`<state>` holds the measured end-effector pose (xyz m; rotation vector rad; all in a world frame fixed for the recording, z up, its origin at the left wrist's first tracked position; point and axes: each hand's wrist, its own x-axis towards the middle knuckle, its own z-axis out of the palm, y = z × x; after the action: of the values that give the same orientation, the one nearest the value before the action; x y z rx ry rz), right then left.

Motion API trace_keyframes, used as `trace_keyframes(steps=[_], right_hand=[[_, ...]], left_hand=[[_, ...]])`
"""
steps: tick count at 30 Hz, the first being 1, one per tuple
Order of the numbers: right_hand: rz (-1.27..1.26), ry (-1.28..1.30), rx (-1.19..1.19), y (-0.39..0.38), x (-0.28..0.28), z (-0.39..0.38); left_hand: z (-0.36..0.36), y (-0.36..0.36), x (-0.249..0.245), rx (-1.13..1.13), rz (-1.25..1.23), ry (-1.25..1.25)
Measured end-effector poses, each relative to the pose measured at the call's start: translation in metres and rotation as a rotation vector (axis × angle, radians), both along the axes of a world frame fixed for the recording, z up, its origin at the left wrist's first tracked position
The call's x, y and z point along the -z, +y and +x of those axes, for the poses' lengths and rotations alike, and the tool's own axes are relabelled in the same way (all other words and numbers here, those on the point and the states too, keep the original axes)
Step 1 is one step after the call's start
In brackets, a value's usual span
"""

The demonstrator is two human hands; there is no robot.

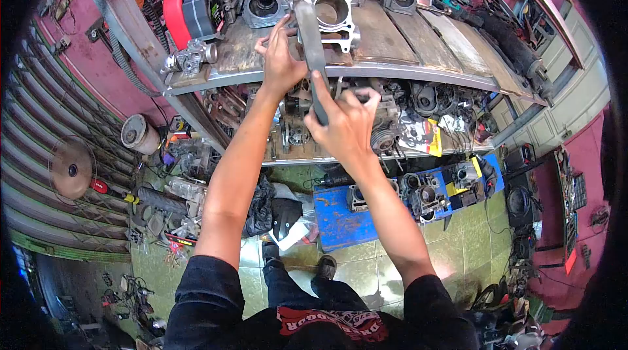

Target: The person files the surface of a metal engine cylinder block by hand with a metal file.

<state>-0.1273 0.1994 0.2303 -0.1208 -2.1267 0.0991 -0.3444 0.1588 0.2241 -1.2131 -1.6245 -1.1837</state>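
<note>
My right hand (347,121) is closed around the dark handle of a flat file (310,39), with the index finger stretched along it. The file's wide grey blade points away from me and lies across the left part of an engine cylinder block (347,33). That block has a pale, flat top face and a large round bore, and sits near the shelf's front edge. At its left side, my left hand (282,62) grips it with fingers spread and thumb low. The blade hides part of the block and the contact there.
Another engine casing (267,4) stands behind my left hand. A carburetor-like metal part (191,57) lies at the wooden shelf's (386,33) left end. Engine parts crowd the lower shelf. On the floor are a blue board (340,219) with parts and a white bucket (139,134).
</note>
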Motion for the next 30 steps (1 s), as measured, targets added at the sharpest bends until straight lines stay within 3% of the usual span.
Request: trace_keyframes(steps=[6, 10, 15, 21, 24, 28, 30], right_hand=[[0.076, 0.033, -0.048, 0.024, -0.011, -0.017], [0.122, 0.019, -0.083, 0.046, 0.027, 0.012], [0.041, 0.039, 0.036, 0.069, 0.049, 0.045], [-0.003, 0.072, -0.075, 0.043, 0.05, 0.028], [-0.31, 0.321, -0.111, 0.047, 0.047, 0.014], [-0.485, 0.194, -0.016, 0.061, -0.009, -0.003], [-0.597, 0.152, -0.151, 0.065, -0.024, -0.011]], left_hand=[[0.001, 0.001, -0.001, -0.01, -0.011, -0.031], [0.005, -0.002, -0.007, -0.068, -0.035, -0.027], [0.007, 0.0, -0.004, -0.07, -0.023, -0.01], [0.005, 0.0, -0.002, -0.038, -0.038, -0.017], [0.004, 0.0, -0.002, -0.051, -0.035, 0.004], [0.003, -0.001, 0.001, -0.021, -0.034, 0.009], [0.004, -0.001, -0.001, -0.031, -0.039, 0.014]])
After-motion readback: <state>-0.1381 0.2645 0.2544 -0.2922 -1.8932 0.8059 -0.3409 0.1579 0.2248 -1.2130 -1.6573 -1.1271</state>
